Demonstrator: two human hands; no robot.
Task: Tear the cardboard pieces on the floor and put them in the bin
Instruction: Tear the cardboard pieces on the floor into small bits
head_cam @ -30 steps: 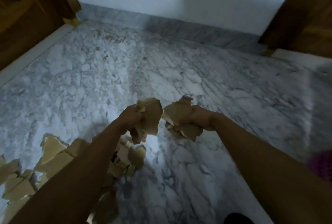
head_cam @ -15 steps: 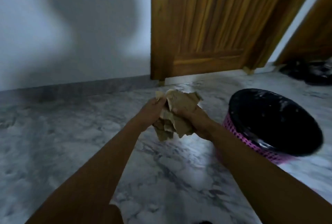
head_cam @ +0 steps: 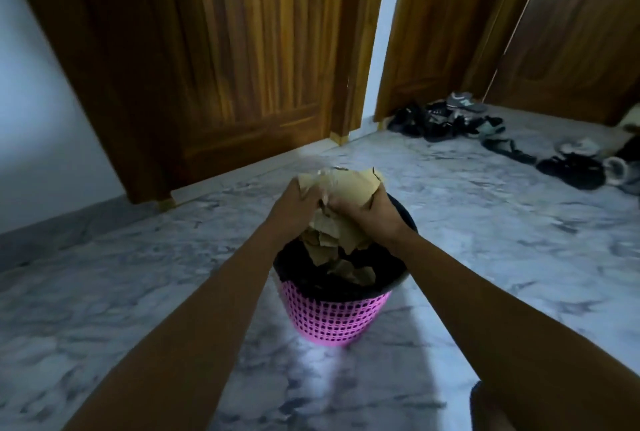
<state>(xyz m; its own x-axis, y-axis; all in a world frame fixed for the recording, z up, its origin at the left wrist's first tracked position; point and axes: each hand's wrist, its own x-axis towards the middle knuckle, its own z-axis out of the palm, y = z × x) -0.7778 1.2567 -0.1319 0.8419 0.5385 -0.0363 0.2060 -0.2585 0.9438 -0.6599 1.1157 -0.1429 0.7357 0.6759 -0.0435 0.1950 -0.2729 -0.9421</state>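
A bunch of torn brown cardboard pieces is held between both hands directly above the bin. My left hand grips the bunch from the left and my right hand grips it from the right, fingers curled round the pieces. The pink mesh bin with a black liner stands on the marble floor under my hands. More cardboard scraps lie inside the bin, and some hang down from the bunch into its mouth.
A wooden door stands behind the bin, with a second door to its right. Several dark shoes and sandals lie on the floor at the back right. Grey marble floor surrounds the bin.
The view turned right from the scraps on the floor to the bin. Both hands brought their cardboard together and carried the bunch over the bin's mouth.
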